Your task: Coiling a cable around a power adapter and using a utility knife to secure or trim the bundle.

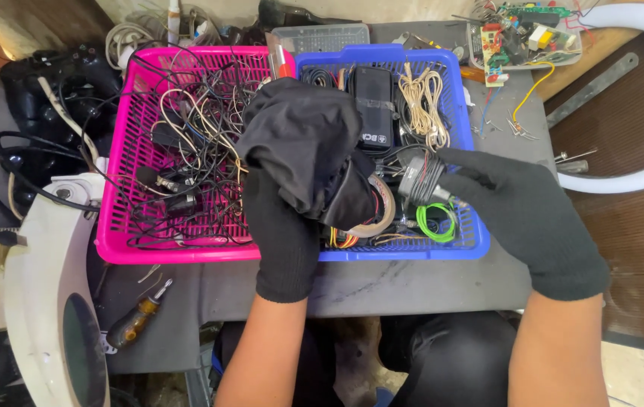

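At the desk's near left edge, a screwdriver with an amber handle is seen lying, just beside a white lamp housing that overhangs the left corner.

Past the near edge, two baskets are set side by side and touching: a pink basket on the left, filled with tangled black and white wires, and a blue basket on the right.

The left hand, gloved in black, is raised over the seam between the baskets; its fingers are closed on a black cloth, which is bunched up and held above the blue basket's left half. A roll of tape is partly hidden beneath the cloth.

The right hand, also gloved in black, is held over the blue basket's right side. Its thumb and fingers are clamped on a grey coil of cable, which is kept just above the basket's contents, near the cloth. A green wire loop is seen below the coil.

Deeper in the blue basket, a black device and a bundle of tan cords are laid.

At the desk's far right corner, a clear tray of circuit boards is placed; loose screws are scattered near it. A white tube curves past the right edge.
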